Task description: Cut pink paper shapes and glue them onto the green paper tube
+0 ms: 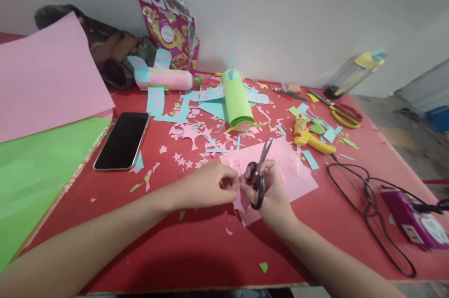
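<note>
My right hand [275,197] is closed on black-handled scissors [260,171], their blades pointing up and away. Its fingertips meet those of my left hand [208,185], which is pinched just over the pink paper [298,178]. What lies between the fingertips is too small to make out, though a scrap of pink paper hangs below them. Small pink paper stars [188,164] are scattered left of my hands. Beyond them stands a green paper tube [237,101] with blue wings, lying on blue offcuts.
A phone [122,141] and large green sheet [52,171] lie left. Behind are a pink-wrapped bottle [168,79] and snack bag [171,31]. On the right are a yellow glue gun [312,141], its black cord [368,195], pliers [343,113] and a purple box [414,218].
</note>
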`<state>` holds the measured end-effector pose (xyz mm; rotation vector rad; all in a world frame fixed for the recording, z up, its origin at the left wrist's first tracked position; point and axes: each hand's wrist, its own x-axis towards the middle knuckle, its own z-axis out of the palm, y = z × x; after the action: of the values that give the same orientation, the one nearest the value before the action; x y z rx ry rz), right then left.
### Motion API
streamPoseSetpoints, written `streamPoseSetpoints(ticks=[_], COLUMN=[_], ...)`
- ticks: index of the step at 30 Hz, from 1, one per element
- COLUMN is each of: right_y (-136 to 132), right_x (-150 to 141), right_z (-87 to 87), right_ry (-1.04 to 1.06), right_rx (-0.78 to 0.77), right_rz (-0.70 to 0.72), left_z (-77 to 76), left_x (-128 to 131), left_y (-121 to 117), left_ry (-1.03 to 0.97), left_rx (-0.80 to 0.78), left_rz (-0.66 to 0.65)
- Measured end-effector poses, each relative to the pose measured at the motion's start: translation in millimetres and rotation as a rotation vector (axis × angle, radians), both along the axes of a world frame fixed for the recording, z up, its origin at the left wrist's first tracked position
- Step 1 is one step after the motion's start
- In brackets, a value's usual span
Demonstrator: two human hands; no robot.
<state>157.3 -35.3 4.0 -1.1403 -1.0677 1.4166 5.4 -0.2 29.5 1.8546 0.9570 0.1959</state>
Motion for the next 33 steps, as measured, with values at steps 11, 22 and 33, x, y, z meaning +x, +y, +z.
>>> streamPoseSetpoints(ticks=[11,22,33], right_y=[1.7,2.2,4.1], right_x=[2.4,3.9,6.0], right_z=[0.7,-1.1,-1.8], right_ry=[-0.091,-0.103,-0.014], right_rx=[-0.009,0.002,0.022], right_rz=[-0.158,-0.201,-0.234], left_z=[0.0,-1.2,-1.6], left_x=[0.5,3.1,0.8], left_y=[2.0,0.4,2.0], left_ry=[-0.183,-0.259,-0.116], left_rx=[-0.038,-0.084,-0.106], left_rz=[0.332,0.403,0.177])
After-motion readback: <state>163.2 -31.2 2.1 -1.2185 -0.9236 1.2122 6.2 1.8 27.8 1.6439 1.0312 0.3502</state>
